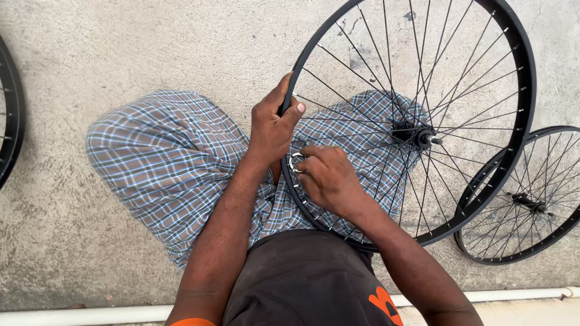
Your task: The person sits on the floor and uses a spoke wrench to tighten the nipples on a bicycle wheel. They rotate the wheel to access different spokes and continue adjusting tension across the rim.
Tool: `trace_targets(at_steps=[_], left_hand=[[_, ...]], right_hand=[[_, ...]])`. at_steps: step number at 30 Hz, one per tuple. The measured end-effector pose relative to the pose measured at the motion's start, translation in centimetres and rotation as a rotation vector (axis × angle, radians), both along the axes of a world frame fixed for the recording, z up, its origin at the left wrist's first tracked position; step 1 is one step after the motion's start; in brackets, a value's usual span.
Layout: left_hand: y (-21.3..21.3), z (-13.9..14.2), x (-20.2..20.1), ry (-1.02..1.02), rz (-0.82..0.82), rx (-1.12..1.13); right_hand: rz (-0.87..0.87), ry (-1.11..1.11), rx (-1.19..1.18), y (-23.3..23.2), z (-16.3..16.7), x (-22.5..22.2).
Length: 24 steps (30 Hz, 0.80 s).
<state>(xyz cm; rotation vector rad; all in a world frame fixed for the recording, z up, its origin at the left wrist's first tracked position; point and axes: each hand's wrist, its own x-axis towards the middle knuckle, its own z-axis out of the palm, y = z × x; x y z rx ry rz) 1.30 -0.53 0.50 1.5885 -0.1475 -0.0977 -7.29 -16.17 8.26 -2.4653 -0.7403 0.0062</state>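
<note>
Clearly mid-job: the wheel (417,130) rests on the lap, left hand (272,124) clamped around its rim, right hand (326,178) pinching a small round tool (296,162) at a spoke; most spokes seemingly remain.

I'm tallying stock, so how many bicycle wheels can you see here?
3. The big wheel rests on the lap, gripped by the left hand and right hand; a smaller wheel lies at right; a third rim is cut off at left.
</note>
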Motion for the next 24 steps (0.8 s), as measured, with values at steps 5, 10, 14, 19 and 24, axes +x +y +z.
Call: trace_targets(at_steps=[5,10,14,19,24], left_hand=[[-0.1,0.8,3.5,0.189,-0.006,-0.104],[-0.6,0.5,1.0,0.176,0.044,-0.120],[-0.2,-0.5,-1.1,0.117,0.075,-0.223],[-0.6,-1.0,-0.5,0.081,0.053,-0.248],[-0.9,-0.3,-0.8,0.063,0.047,-0.218]], right_hand=[[-0.144,0.048,-0.055,-0.9,0.9,-0.3],[-0.157,-0.021,-0.251,-0.3,2.1,-0.8],[-0.144,0.200,-0.181,1.4,1.4,-0.1],[-0.055,0.121,0.014,0.7,1.5,-0.3],[-0.199,0.089,-0.113,1.6,1.1,-0.9]])
